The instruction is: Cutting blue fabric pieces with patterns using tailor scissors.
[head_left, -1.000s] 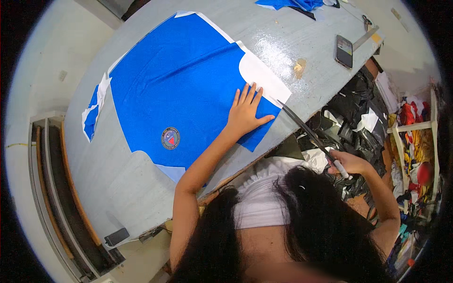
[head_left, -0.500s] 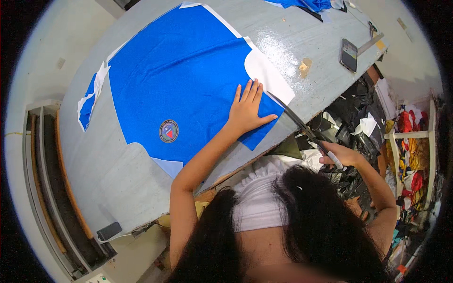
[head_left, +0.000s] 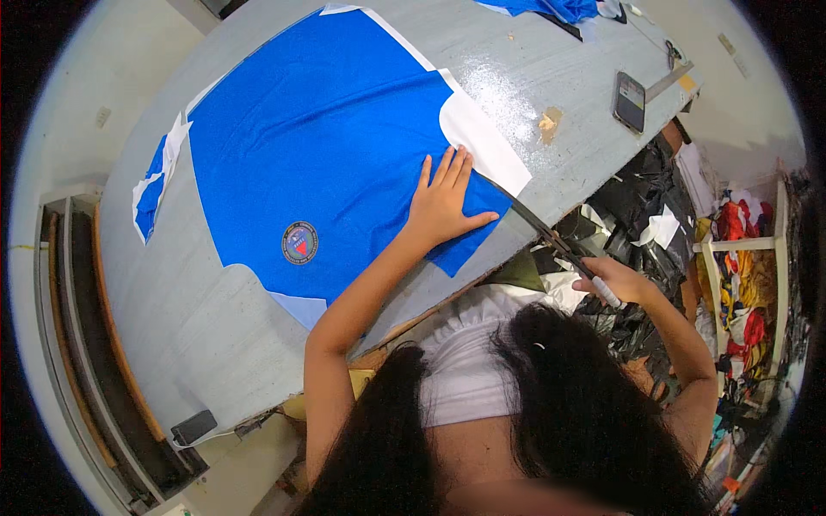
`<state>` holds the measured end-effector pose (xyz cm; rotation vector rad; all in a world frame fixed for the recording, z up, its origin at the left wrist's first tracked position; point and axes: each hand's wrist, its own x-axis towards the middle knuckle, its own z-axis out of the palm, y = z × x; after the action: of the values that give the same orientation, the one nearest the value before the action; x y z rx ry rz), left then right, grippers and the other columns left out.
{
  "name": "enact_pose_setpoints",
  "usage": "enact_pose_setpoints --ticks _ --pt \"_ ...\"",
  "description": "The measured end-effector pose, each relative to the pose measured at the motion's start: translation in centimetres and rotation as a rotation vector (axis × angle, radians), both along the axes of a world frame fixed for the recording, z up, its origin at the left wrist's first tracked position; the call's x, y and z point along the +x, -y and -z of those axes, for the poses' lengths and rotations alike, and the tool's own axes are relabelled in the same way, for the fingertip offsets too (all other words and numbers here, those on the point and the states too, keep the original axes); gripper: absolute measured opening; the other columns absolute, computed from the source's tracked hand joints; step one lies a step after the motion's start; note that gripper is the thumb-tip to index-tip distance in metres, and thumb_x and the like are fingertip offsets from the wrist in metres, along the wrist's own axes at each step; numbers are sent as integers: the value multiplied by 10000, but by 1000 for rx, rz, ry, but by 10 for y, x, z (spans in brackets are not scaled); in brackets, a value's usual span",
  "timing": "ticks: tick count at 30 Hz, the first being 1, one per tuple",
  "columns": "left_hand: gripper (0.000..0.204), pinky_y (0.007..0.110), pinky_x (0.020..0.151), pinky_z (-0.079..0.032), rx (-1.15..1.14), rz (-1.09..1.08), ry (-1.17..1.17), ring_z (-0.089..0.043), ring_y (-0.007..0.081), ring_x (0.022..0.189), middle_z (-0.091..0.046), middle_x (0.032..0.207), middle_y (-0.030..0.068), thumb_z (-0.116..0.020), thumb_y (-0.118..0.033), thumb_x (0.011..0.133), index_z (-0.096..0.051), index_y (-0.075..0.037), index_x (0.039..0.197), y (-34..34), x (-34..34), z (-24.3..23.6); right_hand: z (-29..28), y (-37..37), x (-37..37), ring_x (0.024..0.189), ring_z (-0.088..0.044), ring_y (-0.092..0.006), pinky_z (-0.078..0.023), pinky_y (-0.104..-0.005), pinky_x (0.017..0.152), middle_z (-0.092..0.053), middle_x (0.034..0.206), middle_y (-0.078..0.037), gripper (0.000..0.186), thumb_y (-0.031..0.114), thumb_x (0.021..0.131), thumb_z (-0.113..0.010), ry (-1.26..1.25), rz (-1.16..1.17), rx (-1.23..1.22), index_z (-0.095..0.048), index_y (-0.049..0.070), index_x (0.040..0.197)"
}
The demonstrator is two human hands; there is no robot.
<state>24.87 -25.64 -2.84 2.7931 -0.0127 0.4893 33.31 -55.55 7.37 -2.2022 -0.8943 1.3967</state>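
The right hand (head_left: pixel 621 279) is holding scissors (head_left: pixel 551 235) — pointing to ten o'clock, at the cloth (head_left: pixel 292 155) where the left hand (head_left: pixel 441 208) is lying flat.

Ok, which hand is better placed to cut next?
Likely the right hand: it holds the scissors, which reach the blue fabric; the left hand is spread flat on that fabric.

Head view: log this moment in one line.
left hand: spread on blue fabric | right hand: holding scissors | blades: at fabric's edge
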Motion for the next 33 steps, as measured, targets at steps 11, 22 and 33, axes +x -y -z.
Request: enact_pose_setpoints --ticks 11,22,33 --pt "1067 495 1068 -79 -17 -85 -75 -158 307 1340 -241 1399 232 -528 -704 666 -246 84 1328 1 -3 -7 -1 3 0 622 -556 -260 -424 -373 593 -556 664 -173 436 407 836 -572 49 -32 -135 -527 -27 827" --pt "1052 506 1066 -82 -12 -129 -10 -202 315 1326 -298 1367 245 -528 -706 651 -323 111 1282 -13 -3 0 5 -35 0 640 -579 -301 -447 -381 600 -563 682 -208 634 572 829 -479 32 -120 -155 -483 -60 867" --pt "1067 495 1071 -72 -36 -135 37 -215 315 1320 -305 1359 253 -535 -715 635 -332 116 1273 -13 -3 1 53 -19 7 491 -553 -191 -436 -317 469 -562 681 -137 476 400 866 -527 375 -255 142 -456 -57 977"
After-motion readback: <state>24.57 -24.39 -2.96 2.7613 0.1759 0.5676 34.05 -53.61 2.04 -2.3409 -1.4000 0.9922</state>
